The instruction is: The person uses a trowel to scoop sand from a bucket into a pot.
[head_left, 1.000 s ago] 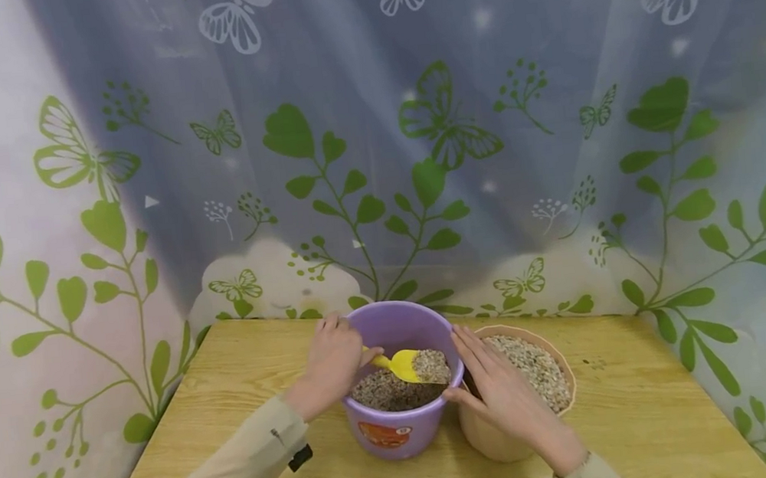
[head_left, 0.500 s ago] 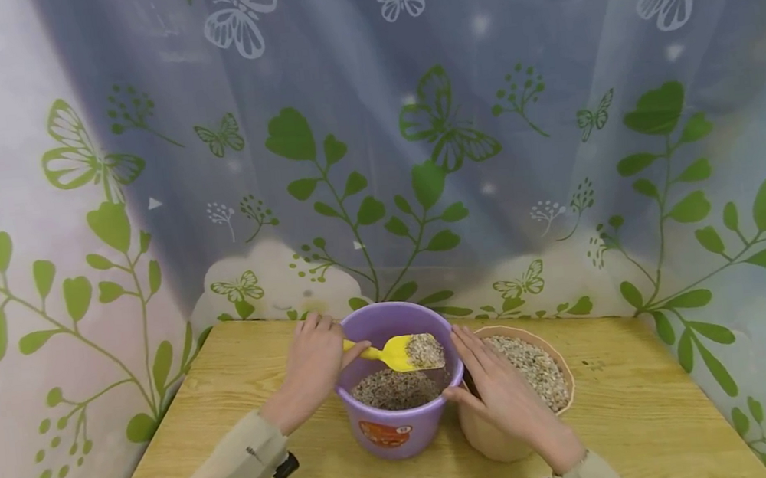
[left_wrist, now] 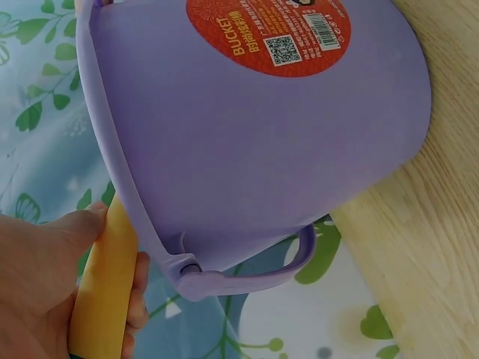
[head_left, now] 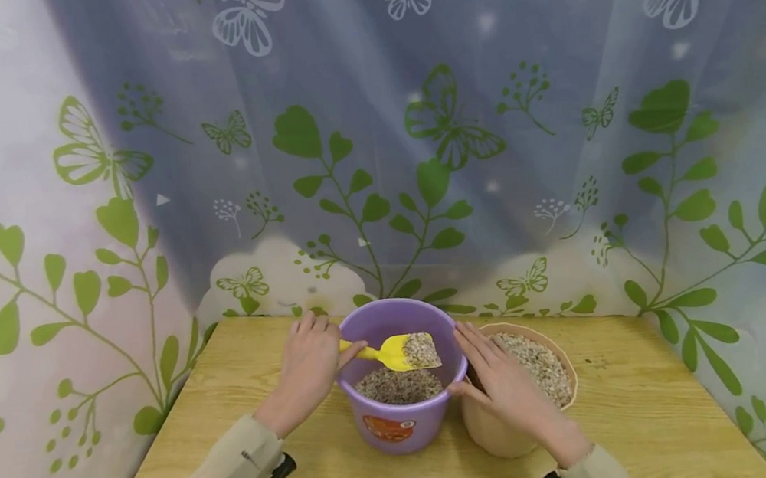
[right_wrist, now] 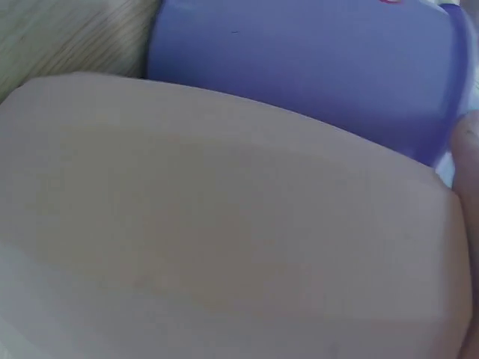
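My left hand [head_left: 307,358] grips the handle [left_wrist: 105,288] of a yellow scoop [head_left: 392,353]. The scoop lies level above the inside of a purple bucket [head_left: 394,426], its blade carrying a heap of grainy, gravel-like bits [head_left: 421,349]. More of these grains [head_left: 397,386], darker, cover the bucket's bottom. With fingers straight, my right hand [head_left: 508,390] rests across the near side of a beige pot [head_left: 495,436]; its fingertips and thumb touch the bucket's right rim. Pale grains [head_left: 540,362] fill the pot almost to its rim. The right wrist view shows mostly the pot's wall.
Bucket and pot stand side by side on a wooden table [head_left: 648,398]. A few crumbs [head_left: 597,362] lie right of the pot. The bucket's purple carry handle [left_wrist: 254,280] hangs at its left. A printed curtain [head_left: 371,117] closes off the back and sides.
My left hand has moved left and raised the loaded scoop from near the grains to higher in the bucket. My right hand has stayed at the rim. The head view has shifted slightly.
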Demonstrator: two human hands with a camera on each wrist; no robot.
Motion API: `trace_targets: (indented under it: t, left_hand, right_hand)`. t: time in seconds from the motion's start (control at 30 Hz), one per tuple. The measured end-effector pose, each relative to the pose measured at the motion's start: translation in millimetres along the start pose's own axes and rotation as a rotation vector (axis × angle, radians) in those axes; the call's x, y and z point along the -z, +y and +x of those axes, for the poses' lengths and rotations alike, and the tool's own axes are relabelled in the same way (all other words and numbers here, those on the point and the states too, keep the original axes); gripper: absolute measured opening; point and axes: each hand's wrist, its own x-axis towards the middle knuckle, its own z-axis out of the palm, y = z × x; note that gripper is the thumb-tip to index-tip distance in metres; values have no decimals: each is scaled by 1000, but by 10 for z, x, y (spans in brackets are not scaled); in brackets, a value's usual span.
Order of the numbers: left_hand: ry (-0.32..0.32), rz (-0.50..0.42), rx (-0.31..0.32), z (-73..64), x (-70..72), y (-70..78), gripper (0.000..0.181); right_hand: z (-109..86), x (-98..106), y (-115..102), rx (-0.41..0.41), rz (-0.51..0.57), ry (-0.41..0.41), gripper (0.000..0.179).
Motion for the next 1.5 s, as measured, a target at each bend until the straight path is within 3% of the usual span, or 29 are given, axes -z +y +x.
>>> trace_targets:
  t: [0.13,0.3,0.57,0.77,0.9,1.13,1.37,1.5]
  left_hand:
    - [-17,-22,7,11,-8,34,49]
    - [-8,-38,6,9,-28,58,47]
    - [38,-45,-10,9,-28,60,46]
    - [16,-31,-22,79,4,112,48]
    - [17,5,-51,184,60,195,50]
    - [-61,-2,-73,409,171,444,53]
    - [-18,-30,-129,603,108,766,51]
    - [-33,18,-161,707,22,950,53]
  right_hand:
    - [-93,98,121,-22,-27,36,82]
    - [-363,275,327,-85,-50,101,78]
    - [-860,447,614,-266,9,-5,80]
    - [-1091,411,722,-286,-35,-17,81]
    - [-1137,377,733,-284,-47,2,81]
    - [-1083,376,732,-277,-50,0,80]
    - [-1038,354,706,-275,-44,1,80]
    - [-1033,334,700,-277,-36,-2,81]
